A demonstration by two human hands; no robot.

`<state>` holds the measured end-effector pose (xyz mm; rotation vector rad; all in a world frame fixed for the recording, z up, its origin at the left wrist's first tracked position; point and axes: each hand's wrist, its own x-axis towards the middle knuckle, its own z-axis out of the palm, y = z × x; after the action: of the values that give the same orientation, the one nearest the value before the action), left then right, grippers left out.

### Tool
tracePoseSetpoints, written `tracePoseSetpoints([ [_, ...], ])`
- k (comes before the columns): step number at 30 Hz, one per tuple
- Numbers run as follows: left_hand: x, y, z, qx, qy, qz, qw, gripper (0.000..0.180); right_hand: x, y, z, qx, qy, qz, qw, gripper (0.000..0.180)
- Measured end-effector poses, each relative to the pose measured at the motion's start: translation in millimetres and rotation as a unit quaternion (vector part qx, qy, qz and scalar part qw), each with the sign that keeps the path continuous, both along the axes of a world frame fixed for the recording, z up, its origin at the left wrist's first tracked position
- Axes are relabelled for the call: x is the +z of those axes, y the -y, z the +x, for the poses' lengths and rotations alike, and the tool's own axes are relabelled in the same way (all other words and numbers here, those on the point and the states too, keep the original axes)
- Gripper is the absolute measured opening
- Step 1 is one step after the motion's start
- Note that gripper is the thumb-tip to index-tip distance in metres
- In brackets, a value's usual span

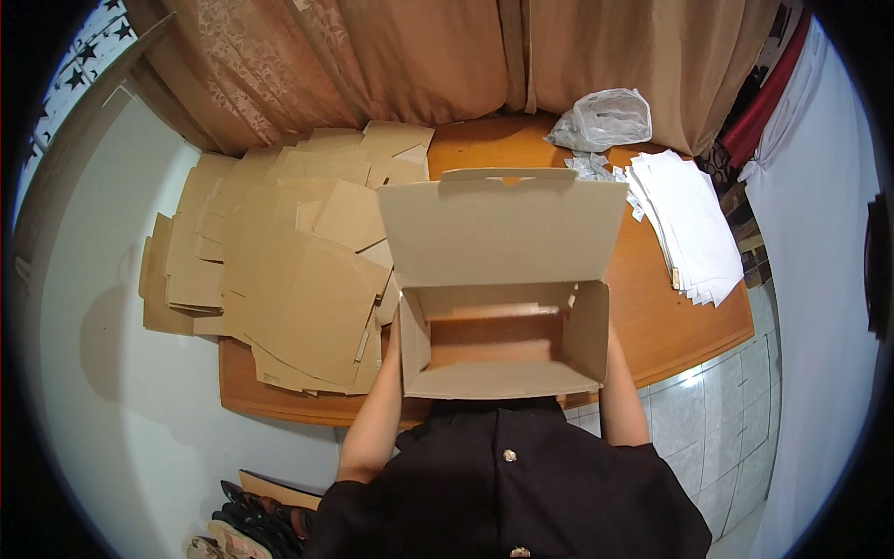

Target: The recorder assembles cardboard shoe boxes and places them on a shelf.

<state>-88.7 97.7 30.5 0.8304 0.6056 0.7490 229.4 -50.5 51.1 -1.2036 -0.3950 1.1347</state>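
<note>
A broad orange-brown wooden table spreads beyond the person's body. Across its left side lies a wide, overlapping heap of flat tan cardboard blanks, nearer the left arm than the right.

Between the forearms is an open rectangular tan cardboard box, just in front of the person's torso and over the table's near edge. Its long axis runs left to right, its mouth faces the wearer, and its wide lid flap stands up along the far side. Whether it touches the tabletop cannot be told.

Past the box to the right lies a fanned stack of white sheets, well apart from the right arm.

The bare left forearm and right forearm reach up to opposite short ends of the box, so neither side is clearly nearer. Only slivers of the left hand and right hand show against those walls; the fingers are hidden, so I cannot tell whether they are spread or clamped on the cardboard.
</note>
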Motion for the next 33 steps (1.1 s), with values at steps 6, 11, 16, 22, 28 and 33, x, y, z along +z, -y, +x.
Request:
tracePoseSetpoints([
  [6, 25.2, -45.8, 8.5, -0.023, 0.022, 0.028, 0.999, 0.047, 25.7, -6.9, 34.0, 0.108, -0.152, 0.090, 0.978, 0.052],
  [11, 67.6, -78.5, 64.1, -0.043, 0.042, 0.061, 0.996, 0.047, 49.5, -23.2, 34.7, 0.070, 0.048, -0.040, 0.996, 0.056],
  [16, 128.9, -71.4, 68.5, -0.035, 0.103, 0.134, 0.985, 0.037, 93.8, -22.8, 11.8, -0.020, 0.177, 0.190, 0.965, 0.064],
  [22, 126.4, -32.2, 28.6, -0.090, -0.008, 0.242, 0.966, 0.012, 75.8, 19.8, -13.4, -0.052, 0.243, 0.214, 0.945, 0.043],
  [28, 101.8, -13.5, 11.6, 0.170, -0.114, 0.315, 0.927, 0.029, 112.1, 44.3, -34.6, -0.067, 0.347, 0.188, 0.917, 0.020],
  [33, 134.9, -66.3, 17.5, -0.024, -0.357, 0.258, 0.898, 0.076, 146.0, 51.7, -40.7, -0.075, 0.282, 0.194, 0.937, 0.017],
])
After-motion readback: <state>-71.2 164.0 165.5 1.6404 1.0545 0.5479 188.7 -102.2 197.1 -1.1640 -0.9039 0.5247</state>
